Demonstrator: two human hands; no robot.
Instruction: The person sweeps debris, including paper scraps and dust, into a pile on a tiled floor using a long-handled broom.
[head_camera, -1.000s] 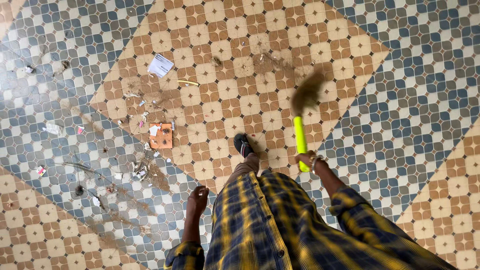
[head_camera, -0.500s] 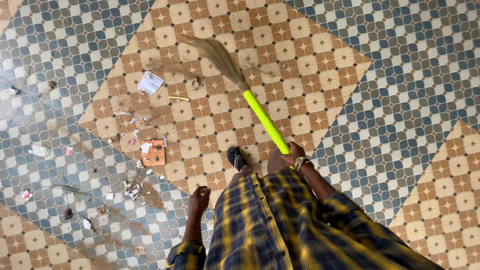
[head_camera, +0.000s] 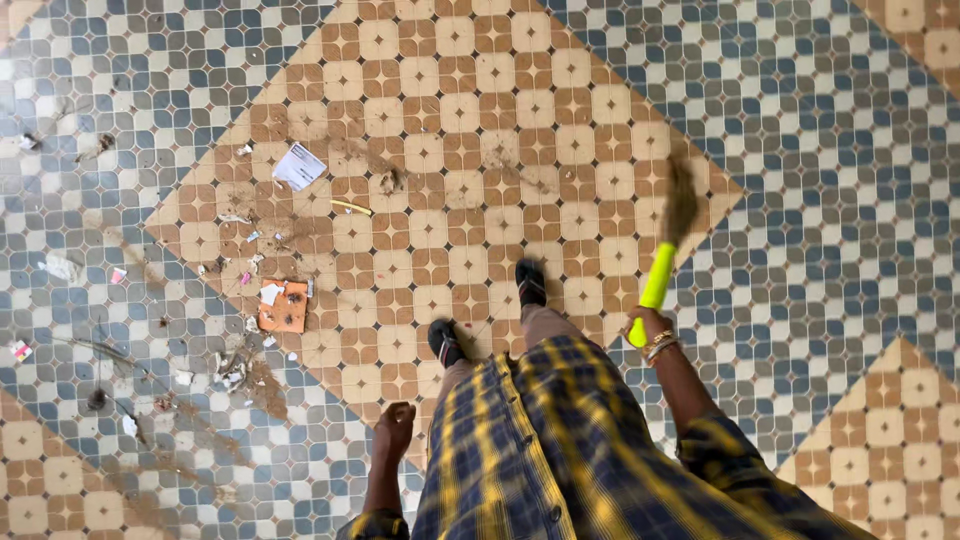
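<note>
Gripping the yellow-green handle at its near end, the right hand (head_camera: 648, 326) is closed around the broom (head_camera: 662, 262), whose brown bristle head, blurred, reaches out over the brown patch of the tiled floor (head_camera: 820, 150). It looks light, with a stiff, smooth handle and soft, springy bristles, so the handle is the place to hold. The left hand (head_camera: 392, 428) hangs loosely curled, holding nothing. Paper scraps (head_camera: 299, 165) and dust lie toward the floor's left side.

Broom bristles (head_camera: 682, 200) motion-blurred; plaid shirt (head_camera: 560, 450) cut off below.
</note>
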